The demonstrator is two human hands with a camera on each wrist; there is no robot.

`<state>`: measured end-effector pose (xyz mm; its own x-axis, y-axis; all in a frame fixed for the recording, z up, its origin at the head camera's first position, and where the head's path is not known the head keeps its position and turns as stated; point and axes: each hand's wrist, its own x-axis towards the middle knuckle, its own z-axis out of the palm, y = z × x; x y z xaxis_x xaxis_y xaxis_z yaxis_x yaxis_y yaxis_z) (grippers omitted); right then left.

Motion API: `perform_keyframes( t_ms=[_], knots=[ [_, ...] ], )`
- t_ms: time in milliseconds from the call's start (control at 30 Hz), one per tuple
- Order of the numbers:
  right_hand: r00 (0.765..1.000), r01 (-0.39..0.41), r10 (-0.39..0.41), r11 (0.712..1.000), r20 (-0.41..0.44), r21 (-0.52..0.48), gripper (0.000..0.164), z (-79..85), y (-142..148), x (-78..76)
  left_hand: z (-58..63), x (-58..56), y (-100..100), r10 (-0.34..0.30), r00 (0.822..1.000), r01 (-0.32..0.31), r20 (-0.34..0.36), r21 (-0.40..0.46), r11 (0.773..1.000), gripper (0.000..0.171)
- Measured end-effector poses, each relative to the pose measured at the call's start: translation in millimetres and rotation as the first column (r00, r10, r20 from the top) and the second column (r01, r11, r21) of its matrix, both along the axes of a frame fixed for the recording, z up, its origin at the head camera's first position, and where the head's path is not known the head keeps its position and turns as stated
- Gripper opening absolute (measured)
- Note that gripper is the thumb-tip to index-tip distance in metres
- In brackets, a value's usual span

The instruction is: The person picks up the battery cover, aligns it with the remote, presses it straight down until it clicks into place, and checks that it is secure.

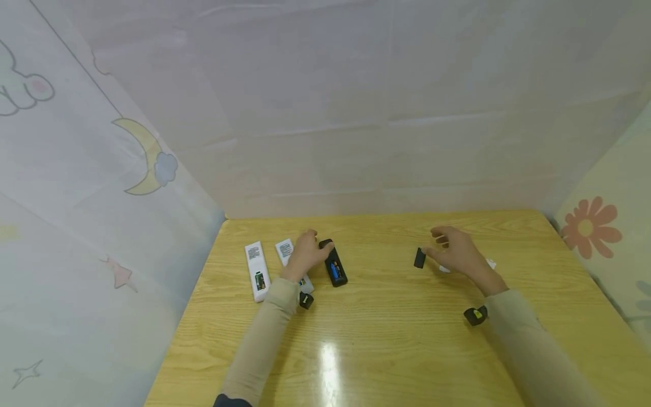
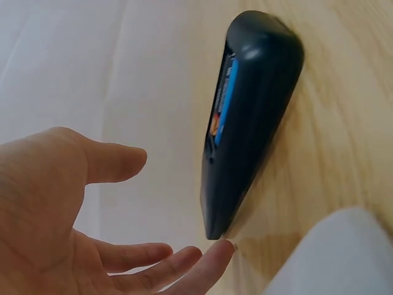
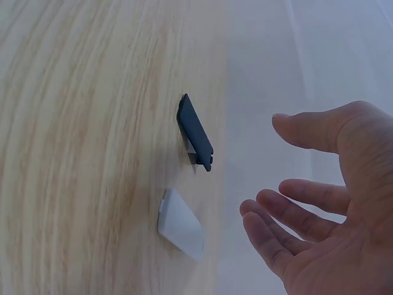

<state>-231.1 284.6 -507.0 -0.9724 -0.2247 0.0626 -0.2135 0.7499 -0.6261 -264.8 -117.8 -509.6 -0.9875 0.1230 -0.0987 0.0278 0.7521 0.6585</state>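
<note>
My left hand (image 1: pixel 307 255) hovers beside a black remote (image 1: pixel 342 277), its thumb and fingers spread and loosely bent around no object. The remote lies back-up, its battery bay uncovered with a blue battery (image 2: pixel 228 101) inside. Under that hand, partly hidden, is a white remote (image 1: pixel 284 247). My right hand (image 1: pixel 461 253) is held above the table on the right, fingers apart and relaxed. Near its thumb in the head view lies a small black battery cover (image 1: pixel 419 258). A white cover (image 3: pixel 181 225) lies close to the black one, partly hidden by the hand in the head view.
Another white remote (image 1: pixel 256 263) lies at the far left, its bay uncovered with a green battery (image 1: pixel 260 281) showing. A second white piece (image 1: pixel 490 263) peeks out beyond the right wrist. The wooden table (image 1: pixel 386 328) meets a draped cloth wall (image 1: pixel 376 164) at its back edge.
</note>
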Motion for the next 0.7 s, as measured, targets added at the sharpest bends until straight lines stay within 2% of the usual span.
perform_keyframes(
  t_ms=[233, 567, 700],
  knots=[
    [1.0, -0.025, 0.025, 1.0, -0.009, 0.003, 0.067, -3.4, -2.8, 1.3, -4.6, 1.9, 10.0, 0.037, 0.998, -0.035, 0.046, -0.038, 0.999, 0.073],
    [0.999, -0.029, 0.029, 1.0, 0.023, -0.004, 0.065, -9.1, -7.2, -0.6, -11.3, -1.5, 16.9, 0.049, 0.998, -0.042, 0.049, -0.127, 0.991, 0.077],
    [0.999, -0.044, 0.044, 0.999, 0.013, 0.004, 0.065, -10.3, -9.2, -0.4, -12.9, -2.9, 17.9, 0.057, 0.997, -0.048, 0.051, -0.156, 0.987, 0.071]
  ],
)
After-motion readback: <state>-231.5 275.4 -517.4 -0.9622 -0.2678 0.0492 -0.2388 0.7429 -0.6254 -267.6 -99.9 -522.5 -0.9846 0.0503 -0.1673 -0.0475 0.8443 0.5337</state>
